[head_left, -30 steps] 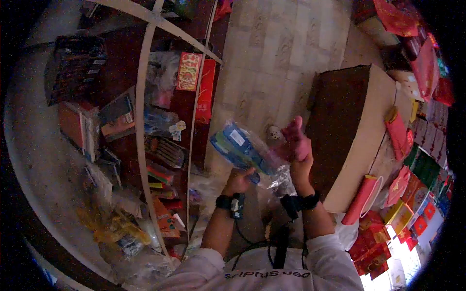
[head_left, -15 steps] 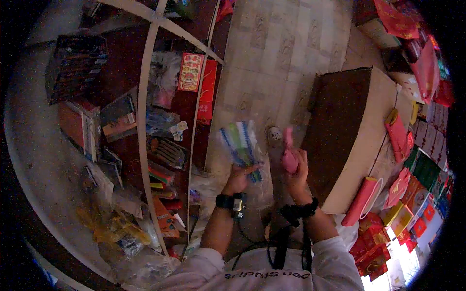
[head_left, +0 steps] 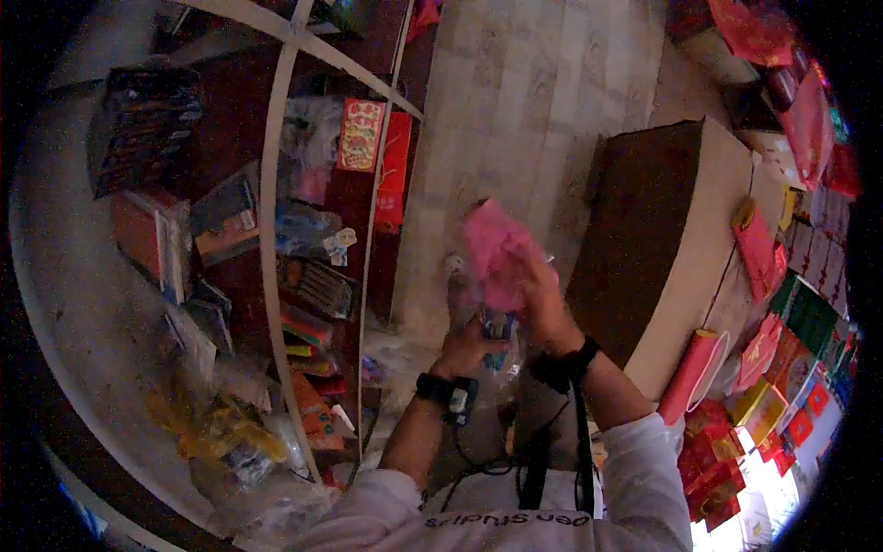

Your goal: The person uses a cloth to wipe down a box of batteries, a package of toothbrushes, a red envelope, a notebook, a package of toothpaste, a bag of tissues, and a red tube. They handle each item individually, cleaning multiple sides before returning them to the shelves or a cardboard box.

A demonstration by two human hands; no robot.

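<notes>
A crumpled pink cloth-like piece is in my right hand, whose fingers are closed round its right side. It hangs over the upper part of a striped packet in clear plastic. My left hand grips that packet from the left, just below the pink piece. Both hands are close together over the floor, and the pink piece covers most of the packet's stripes. Dark bands with small devices are on both wrists.
A large cardboard box stands to the right, beside red and gold packets. At left, a framed shelf holds bagged goods and a red patterned card. Pale plank flooring lies ahead.
My right hand has moved left with the pink piece, which now looks spread wider and covers the striped packet's top. The packet in my left hand has shifted slightly right.
</notes>
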